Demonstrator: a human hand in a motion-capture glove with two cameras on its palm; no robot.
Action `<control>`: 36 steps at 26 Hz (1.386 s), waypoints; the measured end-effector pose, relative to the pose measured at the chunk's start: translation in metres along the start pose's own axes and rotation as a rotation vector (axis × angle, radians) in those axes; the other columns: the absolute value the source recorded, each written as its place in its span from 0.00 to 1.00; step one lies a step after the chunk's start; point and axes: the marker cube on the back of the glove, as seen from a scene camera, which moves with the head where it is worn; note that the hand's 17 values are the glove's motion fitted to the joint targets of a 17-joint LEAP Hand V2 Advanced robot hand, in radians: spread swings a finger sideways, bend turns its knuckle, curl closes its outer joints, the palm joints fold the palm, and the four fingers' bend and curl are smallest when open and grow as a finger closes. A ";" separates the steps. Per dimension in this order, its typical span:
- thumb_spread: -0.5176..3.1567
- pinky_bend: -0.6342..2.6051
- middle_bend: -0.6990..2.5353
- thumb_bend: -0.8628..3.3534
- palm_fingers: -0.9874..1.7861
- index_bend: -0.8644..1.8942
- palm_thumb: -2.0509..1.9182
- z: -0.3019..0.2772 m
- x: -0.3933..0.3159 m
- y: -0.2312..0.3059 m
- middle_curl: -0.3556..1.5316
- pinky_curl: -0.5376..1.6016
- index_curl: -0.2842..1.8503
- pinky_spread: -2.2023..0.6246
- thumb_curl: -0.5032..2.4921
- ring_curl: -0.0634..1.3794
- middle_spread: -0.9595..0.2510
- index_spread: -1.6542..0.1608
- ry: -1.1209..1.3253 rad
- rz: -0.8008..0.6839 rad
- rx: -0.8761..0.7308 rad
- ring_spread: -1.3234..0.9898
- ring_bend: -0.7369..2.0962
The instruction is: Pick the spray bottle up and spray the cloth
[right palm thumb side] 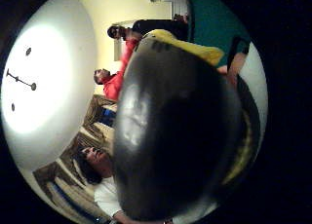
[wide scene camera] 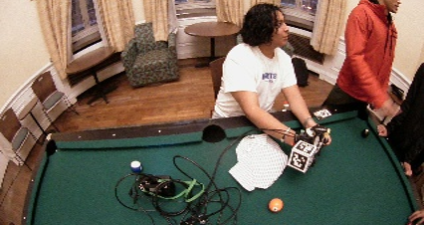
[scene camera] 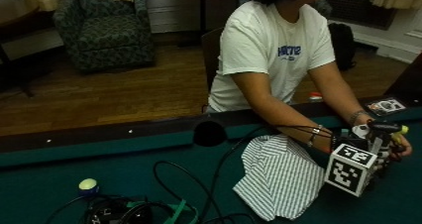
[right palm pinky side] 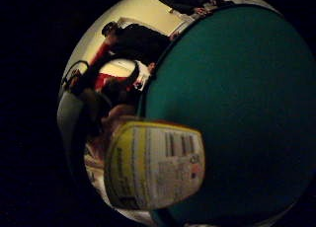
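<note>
beside striped cloth [scene camera: 280, 177], spray bottle [scene camera: 382, 137] between both hands [scene camera: 376, 152].

Striped cloth [scene camera: 280, 177] on green table [scene camera: 79, 159], hands [scene camera: 379, 149] gripping spray bottle [scene camera: 384, 135]

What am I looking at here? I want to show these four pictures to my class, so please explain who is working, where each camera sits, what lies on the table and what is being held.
No machine: a person at a green pool table works with a gloved right hand. Two pictures come from cameras beside the table, one wider. The two round ones come from small cameras on that hand's palm, so the spray bottle fills them. The hand grips the bottle, whose black and yellow top shows above the glove. A striped cloth lies on the felt just beside it. Also on the table: a tangle of cables, an orange ball and a small blue-based object with a pale top.
</note>
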 end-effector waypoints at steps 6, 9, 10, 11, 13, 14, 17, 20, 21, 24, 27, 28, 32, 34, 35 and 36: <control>0.35 0.29 0.38 0.18 0.66 0.43 0.64 -0.019 0.014 0.027 0.45 0.43 0.40 0.75 0.39 0.35 0.66 0.75 0.163 0.088 -0.088 0.50 0.46; 0.35 0.31 0.33 0.18 0.55 0.41 0.62 -0.035 0.019 0.052 0.43 0.45 0.40 0.78 0.37 0.34 0.66 0.73 0.283 0.134 -0.133 0.50 0.42; 0.36 0.32 0.32 0.18 0.53 0.40 0.62 -0.040 0.020 0.060 0.42 0.45 0.40 0.79 0.37 0.33 0.66 0.72 0.317 0.145 -0.139 0.50 0.41; 0.36 0.32 0.31 0.18 0.53 0.40 0.62 -0.045 0.020 0.069 0.42 0.44 0.39 0.79 0.37 0.33 0.66 0.72 0.347 0.152 -0.144 0.50 0.40; 0.36 0.32 0.30 0.19 0.49 0.37 0.61 -0.056 0.018 0.085 0.41 0.44 0.37 0.81 0.36 0.31 0.65 0.70 0.418 0.159 -0.145 0.50 0.38; 0.36 0.32 0.30 0.19 0.49 0.37 0.60 -0.063 0.016 0.093 0.40 0.44 0.36 0.81 0.35 0.30 0.64 0.70 0.464 0.159 -0.144 0.50 0.37; 0.37 0.31 0.28 0.19 0.48 0.37 0.60 -0.083 0.009 0.119 0.39 0.43 0.34 0.82 0.34 0.27 0.64 0.68 0.612 0.153 -0.149 0.50 0.36; 0.37 0.31 0.28 0.19 0.48 0.37 0.60 -0.100 -0.004 0.146 0.39 0.42 0.33 0.83 0.33 0.26 0.64 0.68 0.721 0.133 -0.161 0.50 0.34; 0.37 0.31 0.27 0.19 0.48 0.37 0.60 -0.105 -0.009 0.154 0.38 0.42 0.33 0.83 0.33 0.25 0.63 0.68 0.743 0.125 -0.161 0.50 0.34; 0.37 0.30 0.27 0.19 0.48 0.37 0.59 -0.118 -0.023 0.180 0.38 0.42 0.33 0.84 0.33 0.25 0.63 0.67 0.766 0.104 -0.165 0.50 0.34; 0.37 0.29 0.27 0.19 0.48 0.37 0.59 -0.125 -0.040 0.205 0.38 0.41 0.32 0.84 0.32 0.25 0.63 0.66 0.807 0.083 -0.172 0.50 0.34; 0.37 0.29 0.27 0.19 0.48 0.38 0.59 -0.128 -0.046 0.212 0.37 0.41 0.32 0.84 0.32 0.25 0.63 0.66 0.831 0.075 -0.173 0.50 0.34; 0.37 0.29 0.27 0.19 0.47 0.38 0.59 -0.137 -0.067 0.234 0.37 0.41 0.32 0.85 0.31 0.25 0.63 0.66 0.941 0.043 -0.218 0.50 0.33; 0.37 0.29 0.27 0.20 0.47 0.38 0.59 -0.140 -0.078 0.245 0.37 0.41 0.31 0.85 0.31 0.25 0.63 0.66 0.989 0.028 -0.262 0.49 0.33; 0.37 0.29 0.27 0.19 0.47 0.38 0.59 -0.141 -0.084 0.249 0.36 0.41 0.31 0.85 0.31 0.25 0.63 0.66 1.008 0.020 -0.281 0.49 0.33; 0.37 0.29 0.27 0.20 0.47 0.38 0.59 -0.143 -0.091 0.253 0.36 0.41 0.31 0.85 0.31 0.25 0.63 0.66 1.024 0.010 -0.294 0.49 0.33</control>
